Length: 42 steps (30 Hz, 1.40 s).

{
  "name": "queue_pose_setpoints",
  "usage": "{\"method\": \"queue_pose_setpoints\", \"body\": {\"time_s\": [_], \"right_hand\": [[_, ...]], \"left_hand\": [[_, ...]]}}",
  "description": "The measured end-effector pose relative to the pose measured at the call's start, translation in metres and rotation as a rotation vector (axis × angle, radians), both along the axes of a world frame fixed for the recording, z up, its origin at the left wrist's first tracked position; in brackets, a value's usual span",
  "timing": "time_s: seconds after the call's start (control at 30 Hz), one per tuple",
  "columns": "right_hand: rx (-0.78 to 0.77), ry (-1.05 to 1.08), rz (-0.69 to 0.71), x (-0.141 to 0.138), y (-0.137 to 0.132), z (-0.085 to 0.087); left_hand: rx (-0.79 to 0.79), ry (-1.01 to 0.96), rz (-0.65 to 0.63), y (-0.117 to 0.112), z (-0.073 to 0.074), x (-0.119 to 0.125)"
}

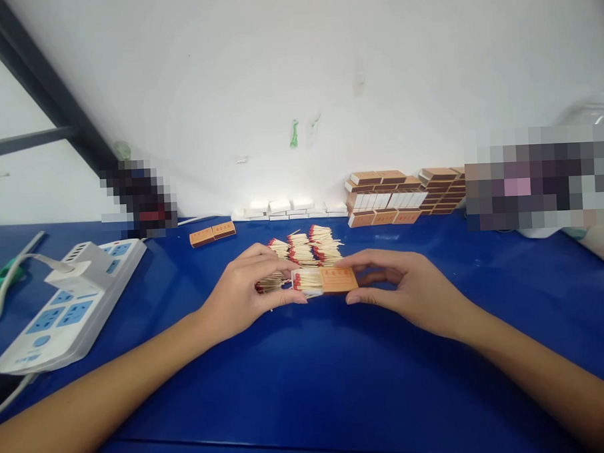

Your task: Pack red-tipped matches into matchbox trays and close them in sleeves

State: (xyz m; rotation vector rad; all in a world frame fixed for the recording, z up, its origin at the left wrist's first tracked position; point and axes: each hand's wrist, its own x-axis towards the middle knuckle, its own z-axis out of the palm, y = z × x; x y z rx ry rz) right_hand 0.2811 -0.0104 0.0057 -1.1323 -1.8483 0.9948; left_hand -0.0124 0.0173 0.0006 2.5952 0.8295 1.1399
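Between my two hands is a matchbox, its white tray (308, 281) of red-tipped matches partly inside the orange sleeve (338, 278). My left hand (247, 285) grips the tray's left end between thumb and fingers. The sleeve's right end is pinched by my right hand (409, 282), thumb in front and fingers behind. Just beyond the box lie several heaps of loose matches (325, 244) on the blue table (309, 386). Part of the heap on the left is hidden behind my left hand.
White trays (281, 206) line the wall, with stacked matchboxes (384, 216) to their right. Two orange boxes (213, 234) lie farther left. A power strip (70, 310) with a plug and cables occupies the left side. A white packet (600, 240) is at the right edge.
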Motion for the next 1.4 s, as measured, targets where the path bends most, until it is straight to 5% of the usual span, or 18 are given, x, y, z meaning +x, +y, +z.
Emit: {"method": "queue_pose_setpoints", "body": {"time_s": [0.17, 0.4, 0.63, 0.73, 0.93, 1.17, 1.4], "right_hand": [[-0.018, 0.031, -0.013, -0.006, -0.004, -0.001], [0.168, 0.017, 0.106, -0.029, -0.023, -0.002], [0.322, -0.096, 0.084, -0.024, -0.025, 0.0], [0.386, -0.149, 0.051, -0.017, -0.019, 0.0], [0.417, -0.255, 0.005, -0.001, -0.003, -0.008], [0.403, -0.302, 0.045, 0.006, 0.003, -0.012], [0.386, -0.325, 0.04, 0.009, 0.006, -0.011]], "left_hand": [[-0.044, -0.028, -0.018, -0.001, -0.001, 0.001], [-0.047, -0.097, -0.144, -0.014, 0.002, 0.009], [0.039, 0.061, -0.143, -0.01, 0.01, 0.006], [0.087, 0.191, -0.012, 0.015, 0.027, -0.017], [0.238, 0.377, 0.489, 0.088, 0.045, -0.101], [0.019, 0.518, 0.626, 0.106, 0.05, -0.154], [-0.119, 0.668, 0.642, 0.11, 0.051, -0.171]]}}
